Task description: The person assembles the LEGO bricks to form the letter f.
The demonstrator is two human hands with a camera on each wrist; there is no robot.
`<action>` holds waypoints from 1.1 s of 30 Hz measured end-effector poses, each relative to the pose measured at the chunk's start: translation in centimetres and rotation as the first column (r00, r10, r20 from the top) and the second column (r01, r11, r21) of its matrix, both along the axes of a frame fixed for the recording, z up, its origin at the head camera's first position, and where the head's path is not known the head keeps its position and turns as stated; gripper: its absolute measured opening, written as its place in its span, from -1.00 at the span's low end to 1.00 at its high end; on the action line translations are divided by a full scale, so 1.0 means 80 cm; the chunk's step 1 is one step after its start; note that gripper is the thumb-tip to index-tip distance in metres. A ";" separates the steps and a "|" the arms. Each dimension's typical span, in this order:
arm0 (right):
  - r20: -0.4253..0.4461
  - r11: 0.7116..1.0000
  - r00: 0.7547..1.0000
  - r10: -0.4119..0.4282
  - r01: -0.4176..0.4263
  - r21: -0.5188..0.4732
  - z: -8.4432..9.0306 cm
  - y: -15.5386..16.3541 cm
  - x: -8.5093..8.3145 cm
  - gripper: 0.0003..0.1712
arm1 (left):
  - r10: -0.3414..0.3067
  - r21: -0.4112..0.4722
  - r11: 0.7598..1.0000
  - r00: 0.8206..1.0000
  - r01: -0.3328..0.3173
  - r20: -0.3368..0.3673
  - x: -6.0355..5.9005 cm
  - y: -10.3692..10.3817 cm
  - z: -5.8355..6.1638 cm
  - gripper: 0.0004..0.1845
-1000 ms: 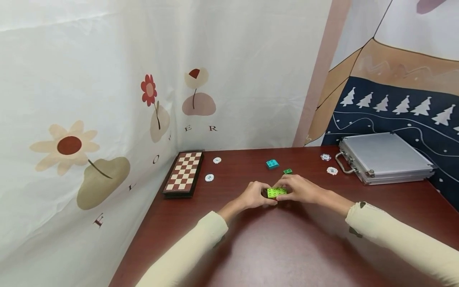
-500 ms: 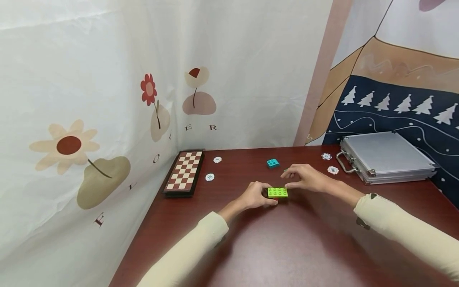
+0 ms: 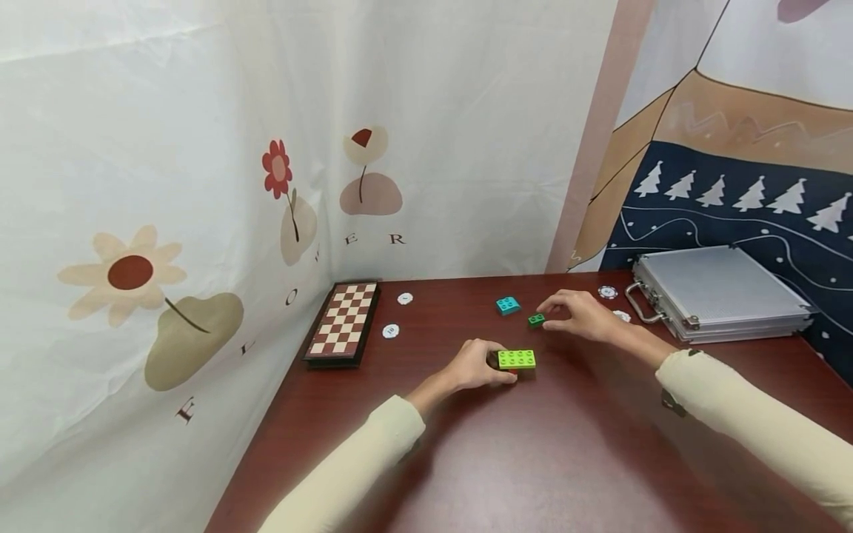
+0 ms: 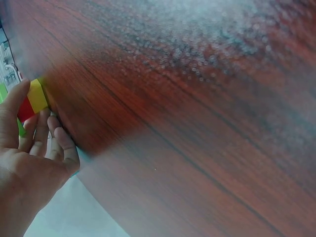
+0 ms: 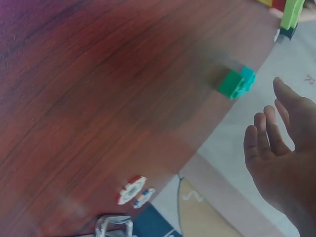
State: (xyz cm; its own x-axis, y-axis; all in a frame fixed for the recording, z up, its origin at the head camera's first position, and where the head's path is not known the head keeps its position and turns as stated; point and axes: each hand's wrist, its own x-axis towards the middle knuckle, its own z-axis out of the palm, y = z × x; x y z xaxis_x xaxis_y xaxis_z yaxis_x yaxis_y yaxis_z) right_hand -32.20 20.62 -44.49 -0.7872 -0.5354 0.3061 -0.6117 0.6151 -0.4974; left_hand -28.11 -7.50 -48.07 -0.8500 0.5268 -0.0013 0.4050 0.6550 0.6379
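Note:
A stack of toy building bricks is held by my left hand (image 3: 469,364) low over the table, thumb on the near side and fingers on the far side. Its top is a lime-green brick (image 3: 517,360) with studs up; the left wrist view shows a yellow brick (image 4: 38,95) and a red brick (image 4: 25,109) in the same stack. My right hand (image 3: 581,317) hovers with parted fingers just right of a small green brick (image 3: 536,320), gripping nothing. Behind that lies a teal brick (image 3: 508,305). In the right wrist view the green brick (image 5: 229,85) partly overlaps the teal one.
On the left of the brown table (image 3: 506,459) lies a checkered board (image 3: 343,318), with two poker chips beside it, one a white chip (image 3: 390,331). A silver case (image 3: 723,289) stands at right, near further chips (image 3: 607,292). Fabric (image 3: 453,148) hangs behind.
My right hand has left the brick stack and moved away and rightward, to the small green brick, its fingers opening. My left hand keeps the stack in nearly the same spot.

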 end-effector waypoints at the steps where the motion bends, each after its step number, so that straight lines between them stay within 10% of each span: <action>1: -0.001 1.000 1.000 -0.007 0.007 0.004 -0.002 0.001 -0.002 -0.66 | 0.001 0.000 1.000 1.000 -0.001 0.001 0.000 0.000 0.000 -0.46; 33: 0.126 1.000 0.992 0.003 -0.007 0.030 -0.035 0.005 -0.031 -0.65 | -0.028 0.154 0.988 1.000 0.027 0.000 -0.003 -0.002 0.002 -0.62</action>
